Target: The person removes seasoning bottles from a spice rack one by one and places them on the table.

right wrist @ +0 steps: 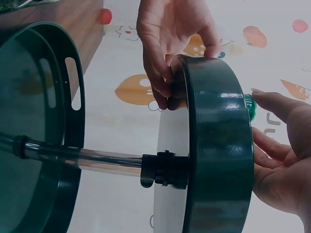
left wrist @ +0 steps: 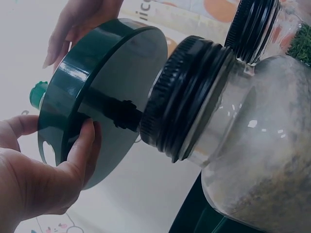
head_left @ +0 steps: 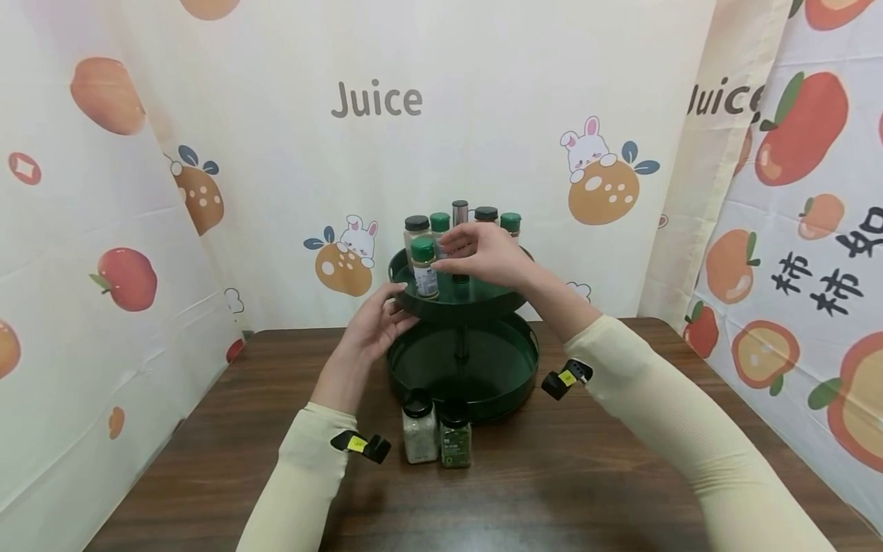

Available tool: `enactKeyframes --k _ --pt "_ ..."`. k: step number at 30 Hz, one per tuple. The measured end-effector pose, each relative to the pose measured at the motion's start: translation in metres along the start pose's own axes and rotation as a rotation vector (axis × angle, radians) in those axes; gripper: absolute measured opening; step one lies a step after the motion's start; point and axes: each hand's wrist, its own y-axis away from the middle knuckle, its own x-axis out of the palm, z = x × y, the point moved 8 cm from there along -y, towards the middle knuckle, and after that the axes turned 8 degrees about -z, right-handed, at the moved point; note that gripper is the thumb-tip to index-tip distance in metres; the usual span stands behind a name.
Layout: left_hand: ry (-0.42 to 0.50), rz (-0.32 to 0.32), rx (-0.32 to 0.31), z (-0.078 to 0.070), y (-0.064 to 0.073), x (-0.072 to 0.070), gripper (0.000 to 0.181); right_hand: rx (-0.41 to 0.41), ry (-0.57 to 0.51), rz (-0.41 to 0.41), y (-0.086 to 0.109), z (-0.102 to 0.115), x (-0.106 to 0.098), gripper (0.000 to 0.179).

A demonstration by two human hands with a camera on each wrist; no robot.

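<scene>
A dark green two-tier round tray stand (head_left: 458, 310) stands on the table. My left hand (head_left: 372, 326) grips the left rim of its upper tray, thumb above and fingers beneath; the left wrist view shows this hand (left wrist: 53, 165) at the slotted edge. A spice bottle with a green cap (head_left: 424, 270) stands upright on the upper tray, near that thumb. Just right of the bottle is my right hand (head_left: 486, 251), fingers loosely bent and thumb tip close to the label. In the right wrist view, the right hand (right wrist: 286, 155) is beside the green cap (right wrist: 250, 107), holding nothing.
More bottles with black caps (head_left: 417, 223) and green caps (head_left: 510, 222) stand toward the back of the upper tray. In front of the lower tray (head_left: 441, 376), a jar of pale seasoning (head_left: 420, 437) and a jar of green herbs (head_left: 456, 445) stand on the wooden table (head_left: 552, 475).
</scene>
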Motion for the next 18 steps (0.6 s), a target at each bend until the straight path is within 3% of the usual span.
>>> enactKeyframes --k 18 --pt "-0.004 0.006 0.003 0.0 0.001 0.0 0.064 0.062 -0.014 0.033 -0.017 0.001 0.021 0.058"
